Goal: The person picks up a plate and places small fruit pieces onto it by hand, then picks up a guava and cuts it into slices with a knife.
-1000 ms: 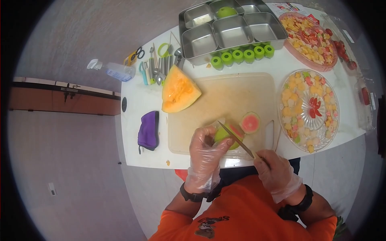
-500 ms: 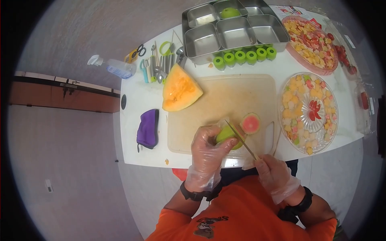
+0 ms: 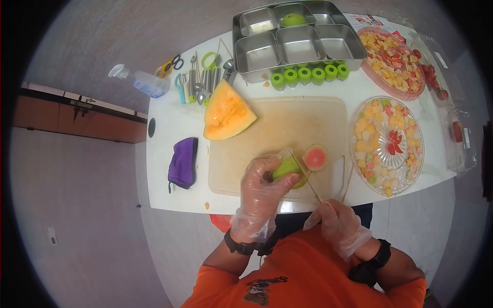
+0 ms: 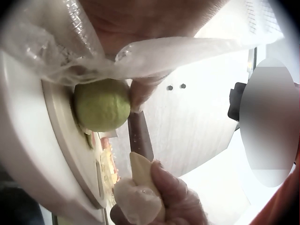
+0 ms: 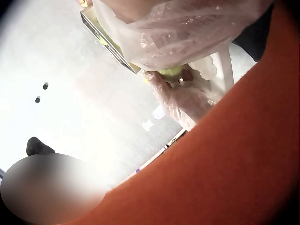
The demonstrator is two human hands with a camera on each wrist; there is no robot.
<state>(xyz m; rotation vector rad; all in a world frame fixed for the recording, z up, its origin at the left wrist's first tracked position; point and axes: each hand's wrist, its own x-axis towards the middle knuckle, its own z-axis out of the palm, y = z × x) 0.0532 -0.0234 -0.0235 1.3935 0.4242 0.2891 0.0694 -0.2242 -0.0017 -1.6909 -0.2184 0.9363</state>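
Observation:
In a clear plastic glove, my left hand (image 3: 261,192) grips a green guava (image 3: 288,169) above the near part of the cutting board (image 3: 287,118). My gloved right hand (image 3: 340,223) holds a knife (image 3: 308,180) by its pale handle (image 4: 141,169), its blade against the guava's right side. The left wrist view shows the rounded guava (image 4: 103,105) with the blade (image 4: 140,133) beside the left thumb. A cut guava piece (image 3: 315,157) lies on the board, pink face up, just right of the held fruit.
An orange melon wedge (image 3: 226,114) sits at the board's upper left, near metal tools (image 3: 203,82). Behind are a steel compartment tray (image 3: 300,43) and green-topped cutters (image 3: 304,76). Fruit platters (image 3: 389,149) stand right, a purple pouch (image 3: 183,161) left.
The knife blade has turned steeper along the guava's right side, and my right hand has shifted slightly down and left. The whole scene has also drifted a little left in the head view.

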